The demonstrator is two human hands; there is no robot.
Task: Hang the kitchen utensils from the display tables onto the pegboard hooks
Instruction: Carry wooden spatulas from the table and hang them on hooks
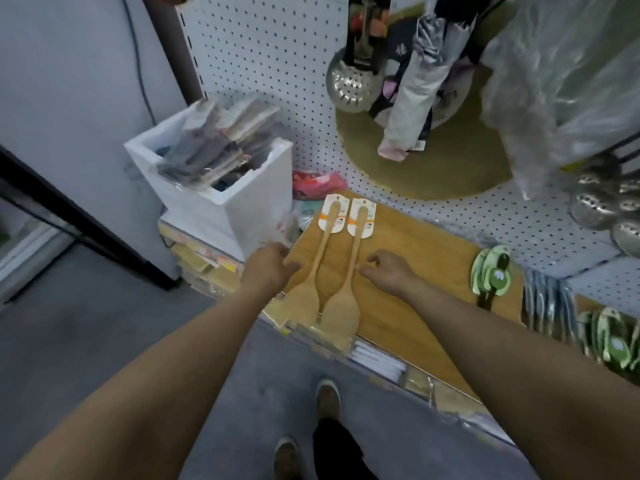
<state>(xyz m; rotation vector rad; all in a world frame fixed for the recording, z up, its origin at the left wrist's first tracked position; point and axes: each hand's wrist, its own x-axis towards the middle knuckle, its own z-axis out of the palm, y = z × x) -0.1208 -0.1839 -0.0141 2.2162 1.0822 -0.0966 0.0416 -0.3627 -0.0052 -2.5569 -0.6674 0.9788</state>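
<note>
A: Okay, grips? Left hand (268, 268) was loosely spread, holding nothing, at the left wooden spatula (313, 268). Right hand (388, 271) was spread too, beside the right wooden spatula (348, 271).
B: Progress?
A: Both lay flat on the wooden table (408, 289), unhung. Pegboard (270, 53) above was mostly bare; a skimmer (356, 84) hung there.

Pale tan wooden spatulas (323, 271) with white-and-orange cards lie on a honey-brown table (415, 271) beneath white dotted pegboard (270, 53).

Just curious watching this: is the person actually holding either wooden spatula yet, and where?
No. The left hand and right hand hover open beside the two wooden spatulas, gripping neither.
</note>
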